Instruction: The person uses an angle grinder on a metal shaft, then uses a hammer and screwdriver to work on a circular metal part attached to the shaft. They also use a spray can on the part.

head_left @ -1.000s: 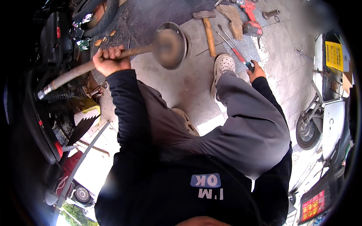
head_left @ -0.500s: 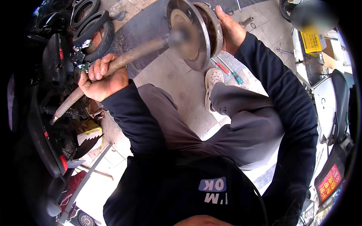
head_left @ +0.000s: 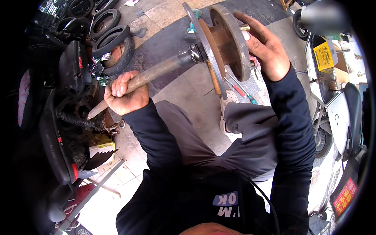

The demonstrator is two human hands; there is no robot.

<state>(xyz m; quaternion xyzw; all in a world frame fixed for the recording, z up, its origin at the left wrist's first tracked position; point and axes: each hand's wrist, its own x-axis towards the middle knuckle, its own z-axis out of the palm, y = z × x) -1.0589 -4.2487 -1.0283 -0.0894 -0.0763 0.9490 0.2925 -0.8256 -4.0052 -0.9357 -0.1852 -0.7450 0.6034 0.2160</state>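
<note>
My left hand (head_left: 127,93) is wrapped round a long rusty metal axle shaft (head_left: 162,70), which slants up to the right. On its upper end sit a thin metal disc (head_left: 211,55) and, beyond it, a thicker round flange (head_left: 243,55), with a rusty hub (head_left: 224,41) between them. A brassy threaded bolt (head_left: 245,27) sticks out of the flange's outer face. My right hand (head_left: 270,51) has its thumb below the bolt and fingers above, closed about it. The whole axle is held up above the floor.
Below the disc lie a wooden handle (head_left: 214,78), a red screwdriver (head_left: 239,91) and a teal screwdriver (head_left: 253,101). A teal power tool (head_left: 191,31) stands behind the disc. Several tyres (head_left: 105,23) lie far left. Scooter parts (head_left: 58,117) line the left; a white scooter (head_left: 338,109) stands right.
The axle has moved right and turned, so the disc and flange show more edge-on and the bolt is visible. My right hand has shifted from the flange's rim side to the bolt.
</note>
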